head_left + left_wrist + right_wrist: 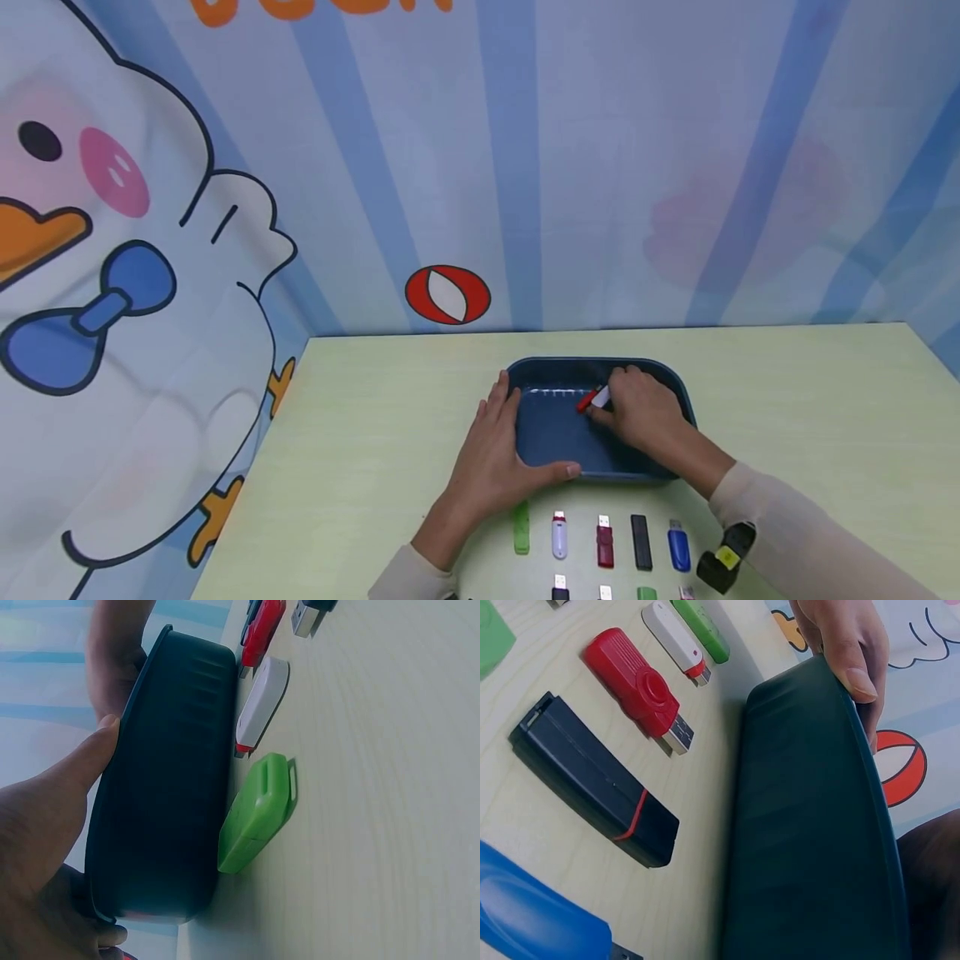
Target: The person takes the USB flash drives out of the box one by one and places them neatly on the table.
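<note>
A dark blue tray (551,437) stands on the pale table. My left hand (491,458) grips its left front corner, with the thumb along the near rim. Inside the tray, my right hand (648,408) pinches a red and white USB stick (590,400); the fingers partly cover it, so I cannot tell whether this is one stick or two. In front of the tray lies a row of USB sticks: green (521,527), white with a red end (559,536), dark red (604,543), black (641,543) and blue (678,547). The right wrist view hides the right hand's fingers behind the tray wall.
More USB sticks, among them a dark one (560,592) and a green one (647,593), show at the bottom edge of the head view. A printed cloth backdrop (600,208) rises behind the table's back edge. A black wrist device (726,557) sits on the right sleeve.
</note>
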Demonstrator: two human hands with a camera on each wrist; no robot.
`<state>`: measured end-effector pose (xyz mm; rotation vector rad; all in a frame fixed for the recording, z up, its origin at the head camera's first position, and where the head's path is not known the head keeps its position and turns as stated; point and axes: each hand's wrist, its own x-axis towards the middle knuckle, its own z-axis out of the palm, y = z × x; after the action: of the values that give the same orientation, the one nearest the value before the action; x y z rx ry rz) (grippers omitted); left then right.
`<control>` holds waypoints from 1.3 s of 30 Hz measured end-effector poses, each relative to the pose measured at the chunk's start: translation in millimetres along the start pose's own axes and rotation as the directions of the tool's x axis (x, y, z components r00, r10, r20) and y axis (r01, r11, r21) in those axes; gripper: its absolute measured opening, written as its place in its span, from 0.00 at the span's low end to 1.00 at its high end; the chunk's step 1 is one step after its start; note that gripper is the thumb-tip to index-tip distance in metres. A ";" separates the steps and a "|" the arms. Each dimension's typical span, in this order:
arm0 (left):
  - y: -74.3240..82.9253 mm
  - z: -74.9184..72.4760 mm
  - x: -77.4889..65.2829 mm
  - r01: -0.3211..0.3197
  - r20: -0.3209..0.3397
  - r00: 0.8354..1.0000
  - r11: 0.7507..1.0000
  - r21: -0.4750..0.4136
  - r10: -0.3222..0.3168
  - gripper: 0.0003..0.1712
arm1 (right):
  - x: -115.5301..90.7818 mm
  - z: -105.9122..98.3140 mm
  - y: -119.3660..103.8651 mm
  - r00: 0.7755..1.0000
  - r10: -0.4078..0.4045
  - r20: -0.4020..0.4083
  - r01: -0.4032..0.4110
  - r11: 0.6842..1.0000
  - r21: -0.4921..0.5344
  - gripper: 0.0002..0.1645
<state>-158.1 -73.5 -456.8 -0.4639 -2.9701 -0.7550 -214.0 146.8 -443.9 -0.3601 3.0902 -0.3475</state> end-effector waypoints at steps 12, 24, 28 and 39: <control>-1.2 -0.8 0.5 0.005 -0.003 1.000 1.000 0.002 -0.005 0.70 | -8.2 -3.9 3.1 0.999 -0.017 -0.051 0.019 1.000 0.022 0.26; -1.9 -0.5 0.3 -0.001 -0.014 1.000 1.000 0.012 0.002 0.71 | -19.4 -5.4 5.0 0.986 -0.092 -0.137 0.096 0.995 0.024 0.26; -0.9 -0.9 0.1 0.005 -0.006 1.000 1.000 0.014 -0.005 0.71 | -24.6 -8.2 2.6 0.981 -0.118 -0.155 0.125 0.992 0.034 0.26; -0.9 1.9 2.3 -0.004 -0.005 1.000 1.000 0.026 0.004 0.71 | -46.9 -23.4 -3.8 0.972 -0.133 -0.193 0.143 0.989 0.037 0.30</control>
<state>-160.5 -72.8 -458.6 -0.4651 -2.9700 -0.7149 -168.4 159.0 -420.9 -0.5756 3.2419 -0.4905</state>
